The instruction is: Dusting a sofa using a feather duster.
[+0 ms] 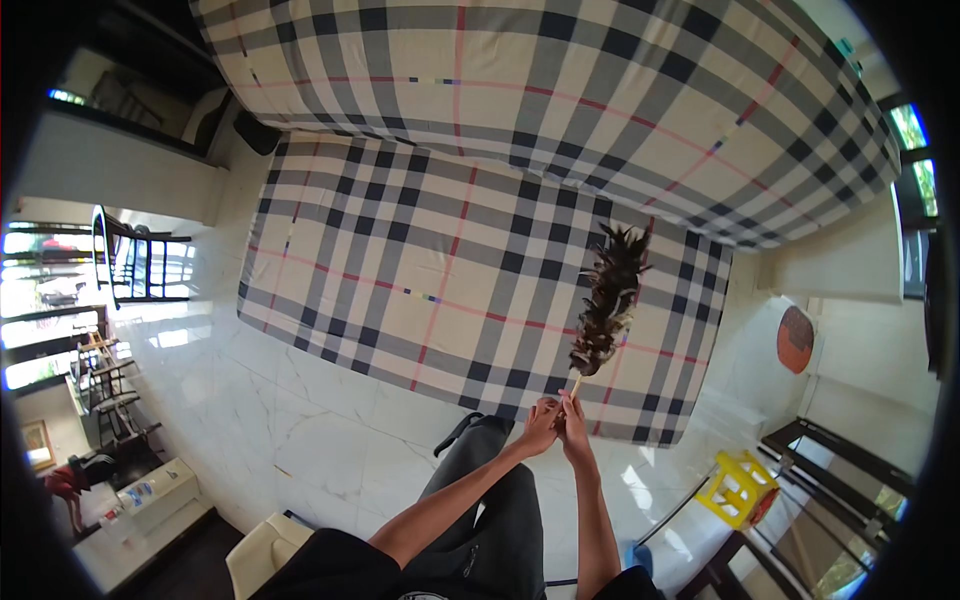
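Note:
A duster of dark brown and black feathers (609, 300) on a thin light-coloured stick points away from me, over the right part of a low mattress in a plaid cover (375, 262). Both my hands are together on the handle near the mattress's front edge. My right hand (574, 424) is closed around the stick just below the feathers. Beside it on the left, my left hand (541, 426) is at the handle's lower end; its fingers overlap the other hand, so its exact grip is partly hidden. Whether the feathers touch the cover is not clear.
A higher bed in matching plaid (570, 75) adjoins the low mattress. A yellow plastic stool (739, 489) stands at the lower right, near a long-handled blue tool (639, 556). A cream chair (266, 551) is at the lower left, a black metal chair (142, 259) farther left, on pale marbled tiles (330, 427).

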Demonstrator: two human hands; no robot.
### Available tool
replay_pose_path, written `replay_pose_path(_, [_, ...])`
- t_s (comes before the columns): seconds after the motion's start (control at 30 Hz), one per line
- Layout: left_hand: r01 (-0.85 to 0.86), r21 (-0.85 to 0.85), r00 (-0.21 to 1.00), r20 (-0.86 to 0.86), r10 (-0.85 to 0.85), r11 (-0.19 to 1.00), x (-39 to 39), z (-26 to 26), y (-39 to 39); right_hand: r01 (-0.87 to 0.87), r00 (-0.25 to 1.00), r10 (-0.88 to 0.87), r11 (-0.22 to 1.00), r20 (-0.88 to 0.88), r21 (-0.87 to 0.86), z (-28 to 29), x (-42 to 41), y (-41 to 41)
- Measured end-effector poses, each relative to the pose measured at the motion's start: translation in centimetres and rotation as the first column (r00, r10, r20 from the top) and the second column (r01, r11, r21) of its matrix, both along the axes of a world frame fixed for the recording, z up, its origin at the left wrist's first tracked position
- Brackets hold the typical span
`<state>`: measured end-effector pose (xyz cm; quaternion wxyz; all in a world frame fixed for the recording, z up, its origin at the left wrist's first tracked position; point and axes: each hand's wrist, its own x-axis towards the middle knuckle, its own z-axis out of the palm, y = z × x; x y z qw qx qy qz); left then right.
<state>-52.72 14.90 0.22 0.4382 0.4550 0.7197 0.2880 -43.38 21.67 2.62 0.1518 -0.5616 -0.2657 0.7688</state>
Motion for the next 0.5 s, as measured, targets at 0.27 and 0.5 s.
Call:
replay_pose_path(0.27, [0.325,-0.332,0.771,0.636,-0.045,0.885,-2.2,-1.2,-16.9,-0.046,0.76,-0.001,0.997,0.65,0.054,-3.7,-0.3,-20.6])
replay_pose_path(0.5, [-0.005,-0.63,0.816,0.446,0.367,0.777,-13.4,-1.1,-20.5,0.147,0.925,-0.148,0.989,0.349,0.031,-0.1,-4.5,-25.8])
